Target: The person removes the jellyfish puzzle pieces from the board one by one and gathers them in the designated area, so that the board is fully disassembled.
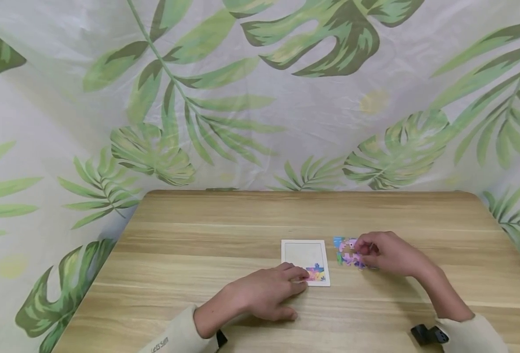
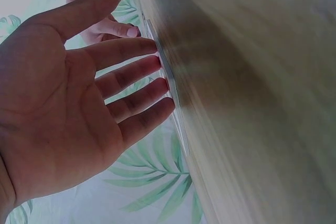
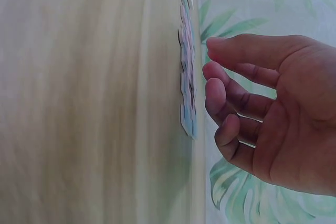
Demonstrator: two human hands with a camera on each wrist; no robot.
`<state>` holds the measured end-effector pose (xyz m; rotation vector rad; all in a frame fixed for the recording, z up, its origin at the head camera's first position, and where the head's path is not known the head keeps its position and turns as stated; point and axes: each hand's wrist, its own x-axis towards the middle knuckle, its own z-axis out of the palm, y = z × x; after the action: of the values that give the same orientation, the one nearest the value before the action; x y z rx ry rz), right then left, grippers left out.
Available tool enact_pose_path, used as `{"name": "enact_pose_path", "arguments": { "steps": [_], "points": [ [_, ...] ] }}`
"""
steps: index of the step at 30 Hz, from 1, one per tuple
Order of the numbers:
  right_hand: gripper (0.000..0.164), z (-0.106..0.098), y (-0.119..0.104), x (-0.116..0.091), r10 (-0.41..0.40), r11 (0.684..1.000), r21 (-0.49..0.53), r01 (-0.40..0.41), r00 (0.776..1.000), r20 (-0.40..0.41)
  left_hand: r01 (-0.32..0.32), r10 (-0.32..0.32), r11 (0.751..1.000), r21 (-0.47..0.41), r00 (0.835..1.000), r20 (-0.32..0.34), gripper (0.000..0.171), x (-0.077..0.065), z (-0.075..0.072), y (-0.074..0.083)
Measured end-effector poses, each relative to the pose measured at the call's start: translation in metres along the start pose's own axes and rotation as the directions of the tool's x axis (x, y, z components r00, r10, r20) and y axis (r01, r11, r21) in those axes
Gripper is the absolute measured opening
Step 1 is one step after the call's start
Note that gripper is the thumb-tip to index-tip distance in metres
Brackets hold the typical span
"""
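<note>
A small white-bordered puzzle board (image 1: 303, 254) lies on the table. Colourful joined puzzle pieces (image 1: 318, 275) fill part of its lower right corner. My left hand (image 1: 268, 292) reaches over the board's near edge, its fingers nearly straight with the fingertips on it; in the left wrist view the left hand (image 2: 79, 82) has its palm free of any object. Right of the board are loose pink, blue and green puzzle pieces (image 1: 347, 260). Close over them hovers my right hand (image 1: 394, 255), fingers loosely bent. The right wrist view shows nothing between thumb and fingers, with the flat pieces (image 3: 187, 77) beyond the fingertips.
The wooden table (image 1: 207, 230) spreads around the board, with its far edge against a leaf-patterned cloth (image 1: 251, 122). A small black device (image 1: 429, 335) sits by the right sleeve (image 1: 471, 336).
</note>
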<state>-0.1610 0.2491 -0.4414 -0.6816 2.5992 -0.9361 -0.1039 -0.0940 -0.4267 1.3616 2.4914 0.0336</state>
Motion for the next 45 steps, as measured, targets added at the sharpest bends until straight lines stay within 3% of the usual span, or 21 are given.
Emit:
{"name": "enact_pose_path", "arguments": {
  "steps": [10, 20, 30, 34, 39, 45],
  "points": [
    [0.011, 0.012, -0.015, 0.014, -0.073, 0.997, 0.014, 0.072, 0.997, 0.024, 0.016, -0.016, 0.999, -0.044, 1.000, -0.009, 0.049, -0.007, -0.007, -0.004],
    [0.010, 0.027, -0.040, 0.029, -0.138, 0.990, 0.019, 0.137, 0.989, 0.055, 0.102, -0.103, 0.991, -0.091, 0.995, -0.007, 0.051, -0.032, -0.009, -0.016],
    [0.014, 0.043, -0.064, 0.046, -0.169, 0.985, 0.023, 0.168, 0.983, 0.075, 0.122, -0.126, 0.987, -0.101, 0.992, -0.028, 0.056, -0.052, 0.000, -0.018],
    [0.019, 0.051, -0.070, 0.053, -0.195, 0.981, 0.043, 0.191, 0.976, 0.096, 0.109, -0.113, 0.989, -0.100, 0.993, -0.029, 0.062, -0.056, 0.003, -0.018],
    [0.021, 0.059, -0.077, 0.061, -0.205, 0.978, 0.050, 0.200, 0.974, 0.102, 0.049, -0.054, 0.996, -0.078, 0.997, -0.059, 0.063, -0.055, 0.005, -0.019],
    [0.023, 0.067, -0.085, 0.070, -0.205, 0.979, 0.028, 0.203, 0.970, 0.129, 0.033, -0.037, 0.997, -0.067, 0.997, -0.062, 0.063, -0.053, 0.007, -0.017]
  ]
}}
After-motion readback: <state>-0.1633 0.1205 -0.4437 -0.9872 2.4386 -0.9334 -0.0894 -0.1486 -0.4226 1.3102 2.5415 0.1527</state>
